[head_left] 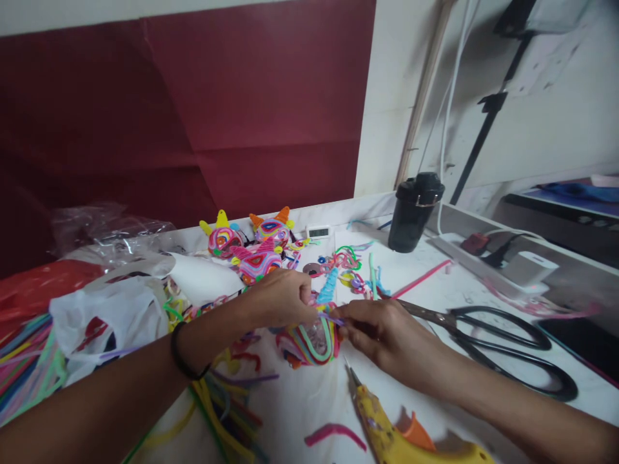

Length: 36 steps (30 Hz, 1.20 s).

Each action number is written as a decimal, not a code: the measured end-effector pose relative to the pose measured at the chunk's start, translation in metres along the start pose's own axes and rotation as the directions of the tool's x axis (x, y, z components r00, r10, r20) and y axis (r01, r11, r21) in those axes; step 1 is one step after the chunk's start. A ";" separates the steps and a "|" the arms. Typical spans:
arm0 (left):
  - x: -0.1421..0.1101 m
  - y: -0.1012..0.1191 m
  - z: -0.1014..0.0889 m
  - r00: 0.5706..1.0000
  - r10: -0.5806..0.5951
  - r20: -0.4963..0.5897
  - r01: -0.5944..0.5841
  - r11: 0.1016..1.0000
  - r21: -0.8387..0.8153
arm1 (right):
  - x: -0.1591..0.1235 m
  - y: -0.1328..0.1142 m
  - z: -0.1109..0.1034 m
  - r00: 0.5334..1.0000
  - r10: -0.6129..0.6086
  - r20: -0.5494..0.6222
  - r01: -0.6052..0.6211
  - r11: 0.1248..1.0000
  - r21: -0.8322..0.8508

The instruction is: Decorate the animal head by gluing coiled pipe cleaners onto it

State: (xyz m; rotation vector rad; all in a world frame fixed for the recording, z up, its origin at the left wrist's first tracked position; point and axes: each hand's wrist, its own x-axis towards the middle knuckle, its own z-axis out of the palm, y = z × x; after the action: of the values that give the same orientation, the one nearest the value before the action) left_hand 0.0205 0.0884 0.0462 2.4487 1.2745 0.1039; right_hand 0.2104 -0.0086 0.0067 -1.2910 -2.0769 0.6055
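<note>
A half-made figure of colourful pipe cleaners [309, 345] lies on the table in front of me, with a light blue horn [329, 287] sticking up from its top. Over its upper edge, my left hand [283, 298] is closed, its fingertips pinched at one end of a short purple pipe cleaner [333, 319]. From the other side, my right hand [391, 338] pinches the same purple piece between thumb and fingers. Close below the right hand lies a yellow glue gun [382, 419], its nozzle pointing towards the figure. Black-handled scissors [454, 319] rest beyond my right wrist.
Several finished pipe-cleaner figures [258, 258] stand at the back beside a small digital display [318, 232]. A black lidded cup [414, 212] and a power strip [493, 267] are at the right. Plastic bags [111, 309] and bundled pipe cleaners [33, 367] crowd the left.
</note>
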 end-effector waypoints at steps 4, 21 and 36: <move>-0.001 0.000 0.000 1.000 0.005 0.003 -0.005 1.000 0.002 | 0.000 0.003 0.006 0.993 0.099 0.067 -0.111 0.973 0.202; -0.001 0.004 -0.005 0.999 0.036 -0.004 -0.036 0.999 0.036 | 0.000 0.002 0.015 0.992 0.124 0.012 -0.122 0.955 0.270; 0.001 0.003 -0.003 1.000 0.018 0.007 -0.018 0.999 0.035 | 0.001 -0.005 0.023 0.969 0.244 0.042 -0.232 0.834 0.501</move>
State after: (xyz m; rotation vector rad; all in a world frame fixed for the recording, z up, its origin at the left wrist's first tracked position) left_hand 0.0229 0.0881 0.0498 2.4883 1.2624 0.0784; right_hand 0.1906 -0.0117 -0.0058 -1.2336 -1.5874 1.1519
